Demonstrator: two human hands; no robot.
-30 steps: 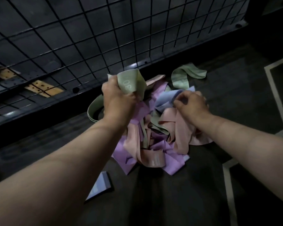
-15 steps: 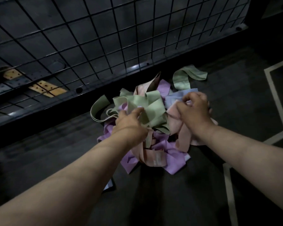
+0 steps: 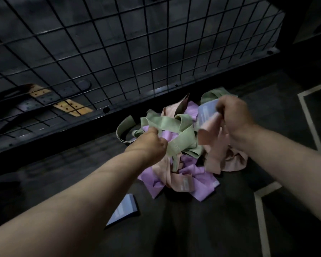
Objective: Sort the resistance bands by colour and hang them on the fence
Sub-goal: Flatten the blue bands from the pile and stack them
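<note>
Beneath both hands, just short of the fence (image 3: 107, 58), lies the pile of bands (image 3: 200, 175), and I have my left hand (image 3: 148, 143) gripping green bands (image 3: 167, 123) while my right hand (image 3: 232, 119) pinches a pink band (image 3: 209, 128) and a blue band (image 3: 206, 112), lifted to tease colours apart, I judge.

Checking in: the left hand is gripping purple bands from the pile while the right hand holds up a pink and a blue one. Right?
Not quite. In the head view the left hand grips green bands, not purple; the purple bands lie lower in the pile. The right hand does hold up a pink band and a blue band.
</note>
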